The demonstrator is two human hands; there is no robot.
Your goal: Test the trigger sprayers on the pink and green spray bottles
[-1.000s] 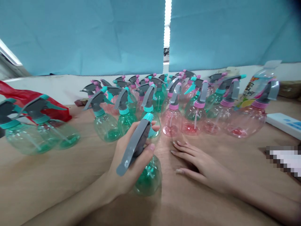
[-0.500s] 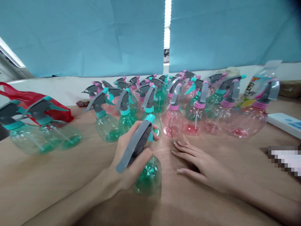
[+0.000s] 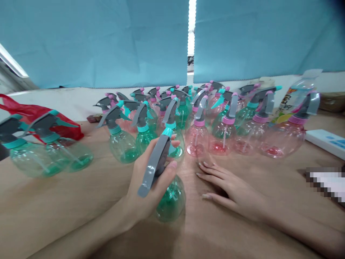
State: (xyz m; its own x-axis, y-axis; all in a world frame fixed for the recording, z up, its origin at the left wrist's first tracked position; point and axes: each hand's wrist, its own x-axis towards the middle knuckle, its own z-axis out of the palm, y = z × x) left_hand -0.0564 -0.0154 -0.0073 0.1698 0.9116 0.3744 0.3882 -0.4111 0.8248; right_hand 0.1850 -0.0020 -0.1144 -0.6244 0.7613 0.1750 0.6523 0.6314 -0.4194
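Note:
My left hand [image 3: 147, 176] is wrapped around the neck of a green spray bottle [image 3: 172, 203] with a grey head and a turquoise nozzle pointing away from me. The hand hides the bottle's collar and part of its body. My right hand [image 3: 229, 187] lies flat on the wooden table [image 3: 205, 230], palm down, fingers stretched out and holding nothing. Just beyond its fingertips stands a pink spray bottle [image 3: 198, 140]. Another green spray bottle [image 3: 122, 145] stands beyond my left hand to the left.
Several more pink and green spray bottles crowd the back of the table. Two green bottles [image 3: 78, 154] stand at the left before a red plastic bag [image 3: 67, 124]. To the right are a labelled clear bottle [image 3: 293, 97], a white device [image 3: 327, 142] and a pixelated object [image 3: 327, 183].
The spray head in my left hand has shifted slightly, its nozzle moving a little to the left and its rear end a little to the right. My right hand has stayed in place.

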